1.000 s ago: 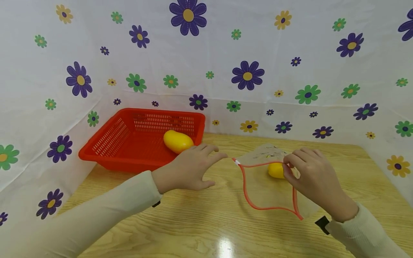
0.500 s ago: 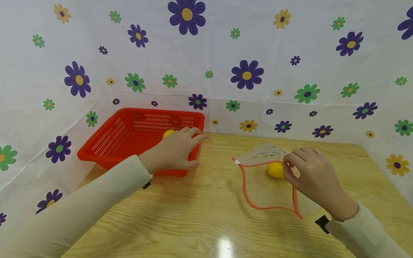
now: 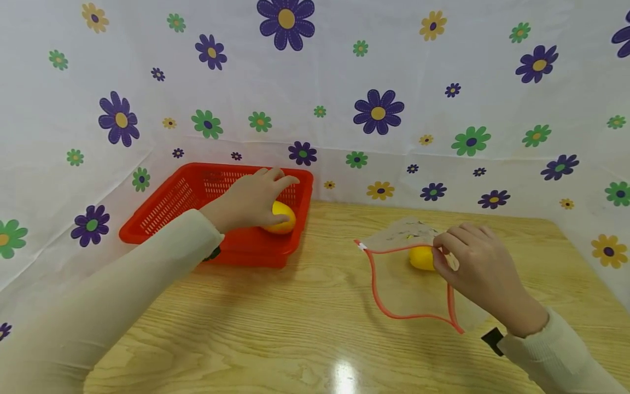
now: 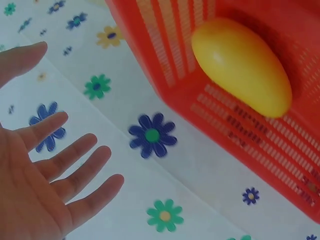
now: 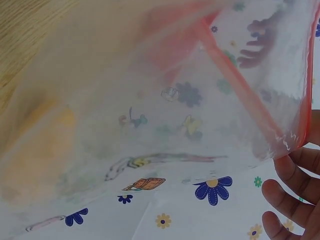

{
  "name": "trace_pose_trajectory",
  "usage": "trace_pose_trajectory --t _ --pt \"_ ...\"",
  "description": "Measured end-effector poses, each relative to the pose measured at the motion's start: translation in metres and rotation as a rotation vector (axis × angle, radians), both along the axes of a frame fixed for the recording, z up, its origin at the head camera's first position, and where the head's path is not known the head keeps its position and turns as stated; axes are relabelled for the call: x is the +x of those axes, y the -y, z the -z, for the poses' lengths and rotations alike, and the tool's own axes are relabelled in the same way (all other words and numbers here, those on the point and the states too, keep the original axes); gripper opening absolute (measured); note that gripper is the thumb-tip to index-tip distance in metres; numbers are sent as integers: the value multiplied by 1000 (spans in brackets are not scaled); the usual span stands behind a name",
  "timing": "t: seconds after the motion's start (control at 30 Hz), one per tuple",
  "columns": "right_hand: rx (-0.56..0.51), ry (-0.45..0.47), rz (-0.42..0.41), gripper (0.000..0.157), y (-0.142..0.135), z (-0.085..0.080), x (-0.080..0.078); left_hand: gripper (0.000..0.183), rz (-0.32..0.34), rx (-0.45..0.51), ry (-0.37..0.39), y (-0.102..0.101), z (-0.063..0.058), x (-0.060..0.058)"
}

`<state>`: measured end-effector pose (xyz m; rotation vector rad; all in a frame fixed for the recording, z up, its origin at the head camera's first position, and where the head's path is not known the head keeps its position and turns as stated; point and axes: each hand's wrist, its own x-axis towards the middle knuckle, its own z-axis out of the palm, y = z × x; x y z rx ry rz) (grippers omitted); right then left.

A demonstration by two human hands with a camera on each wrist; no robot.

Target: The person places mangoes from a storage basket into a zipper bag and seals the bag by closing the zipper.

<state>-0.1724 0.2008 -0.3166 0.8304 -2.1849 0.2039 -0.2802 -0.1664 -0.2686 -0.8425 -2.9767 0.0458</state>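
Observation:
My left hand (image 3: 246, 200) is over the red plastic basket (image 3: 261, 258), fingers spread, holding nothing. Below it lies a smooth yellow mango-like fruit (image 3: 284, 219), partly covered by the hand in the head view. The left wrist view shows that fruit (image 4: 242, 67) inside the basket, apart from the spread fingers (image 4: 90, 200). At the right, my right hand (image 3: 479, 268) pinches the rim of a clear zip bag (image 3: 401, 298) with red edging, whose mouth gapes towards me. Inside the bag is another yellow fruit (image 3: 420, 258), blurred through the plastic in the right wrist view.
A wooden table (image 3: 315, 317) carries the basket and the bag. White cloth with printed flowers (image 3: 334, 71) hangs behind and along the sides. The basket's right wall (image 3: 301, 213) rises beside the fruit.
My left hand has moved left and away from me, from beside the basket's right edge to over its inside. The right hand and bag have stayed nearly still.

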Motion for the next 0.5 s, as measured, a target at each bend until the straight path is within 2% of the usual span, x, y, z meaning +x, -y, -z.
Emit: trace_pose_trajectory --t 0.23,0.5 --pt "5 0 1 5 0 -1 0 74 -54 -7 47 11 -10 -21" --pt "3 9 0 5 0 -1 0 71 -134 26 130 20 -12 -45"
